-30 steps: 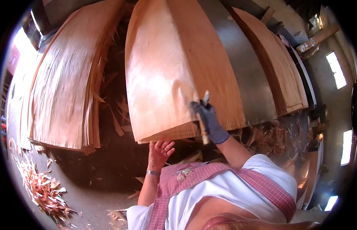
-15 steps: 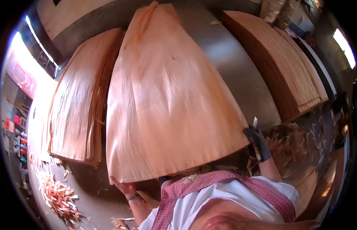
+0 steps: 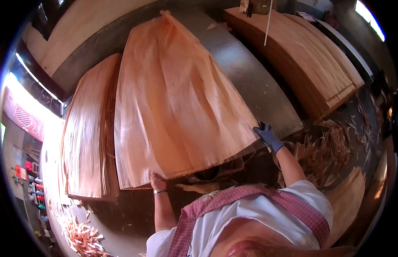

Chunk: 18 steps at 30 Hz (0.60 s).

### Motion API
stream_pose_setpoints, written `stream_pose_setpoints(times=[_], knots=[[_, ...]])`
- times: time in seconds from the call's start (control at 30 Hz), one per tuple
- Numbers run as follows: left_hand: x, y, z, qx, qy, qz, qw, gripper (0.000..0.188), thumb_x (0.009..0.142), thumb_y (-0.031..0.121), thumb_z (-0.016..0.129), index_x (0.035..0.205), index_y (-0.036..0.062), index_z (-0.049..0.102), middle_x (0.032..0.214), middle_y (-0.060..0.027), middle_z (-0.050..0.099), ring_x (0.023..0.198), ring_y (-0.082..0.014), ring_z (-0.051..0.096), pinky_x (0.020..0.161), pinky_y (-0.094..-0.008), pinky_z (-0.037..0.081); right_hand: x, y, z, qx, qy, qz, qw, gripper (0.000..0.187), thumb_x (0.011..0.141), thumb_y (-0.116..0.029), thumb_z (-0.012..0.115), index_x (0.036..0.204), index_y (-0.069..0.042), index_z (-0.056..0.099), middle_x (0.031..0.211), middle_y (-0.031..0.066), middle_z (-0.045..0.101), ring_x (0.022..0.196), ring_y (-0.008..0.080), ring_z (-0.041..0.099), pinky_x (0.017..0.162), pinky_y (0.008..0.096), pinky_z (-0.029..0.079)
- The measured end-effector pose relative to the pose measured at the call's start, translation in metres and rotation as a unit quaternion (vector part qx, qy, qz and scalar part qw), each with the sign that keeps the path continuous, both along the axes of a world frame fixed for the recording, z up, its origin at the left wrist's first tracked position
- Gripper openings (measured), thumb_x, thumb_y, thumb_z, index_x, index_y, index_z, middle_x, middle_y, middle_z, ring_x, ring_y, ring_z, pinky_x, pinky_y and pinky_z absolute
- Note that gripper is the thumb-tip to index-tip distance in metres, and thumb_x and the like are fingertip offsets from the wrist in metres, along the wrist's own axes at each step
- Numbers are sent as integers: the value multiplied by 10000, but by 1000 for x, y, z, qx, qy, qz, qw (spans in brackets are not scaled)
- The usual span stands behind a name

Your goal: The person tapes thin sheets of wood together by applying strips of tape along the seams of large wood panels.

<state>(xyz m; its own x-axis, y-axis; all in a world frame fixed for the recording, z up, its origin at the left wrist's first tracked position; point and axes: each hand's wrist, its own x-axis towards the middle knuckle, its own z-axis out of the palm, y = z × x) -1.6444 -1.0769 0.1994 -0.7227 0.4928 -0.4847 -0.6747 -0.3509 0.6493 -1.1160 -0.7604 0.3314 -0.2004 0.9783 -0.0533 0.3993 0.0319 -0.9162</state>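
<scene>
Large, thin, rippled orange-tan wood veneer sheet (image 3: 177, 103): located between the tall light-brown wood veneer stack (image 3: 85, 137) at left and the brown layered wood stack (image 3: 299, 60) at right, partly covering the smooth grey flat surface (image 3: 267, 92). Bare left hand (image 3: 158, 180) pinches the near edge; dark-blue-gloved right hand (image 3: 268, 137) grips the near right corner.

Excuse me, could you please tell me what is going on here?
Someone's bare left hand and gloved right hand hold the near edge of a wide, rippled wood sheet, the right hand at its corner. A stack of sheets stands to the wood sheet's left; another stack is to its right, past a grey panel. Wood scraps lie on the floor.
</scene>
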Motion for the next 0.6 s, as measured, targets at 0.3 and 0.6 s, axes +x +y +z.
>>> stream_pose_setpoints(times=[0.3,0.6], knots=[[75,95,-14,-79,-5,-128,989,235,949,305,513,746,192,476,584,45,454,489,-163,465,435,-320,392,72,92,-33,-139,-138,-105,975,805,763,-483,765,1345,-14,467,1262,179,583,1031,286,625,790,378,536],[174,174,4,-174,-144,-241,944,234,904,403,632,873,177,579,620,-52,579,514,-187,556,454,-314,486,265,105,-96,-2,-310,-189,932,564,855,-449,670,1252,-72,534,979,146,645,731,282,629,584,410,497]])
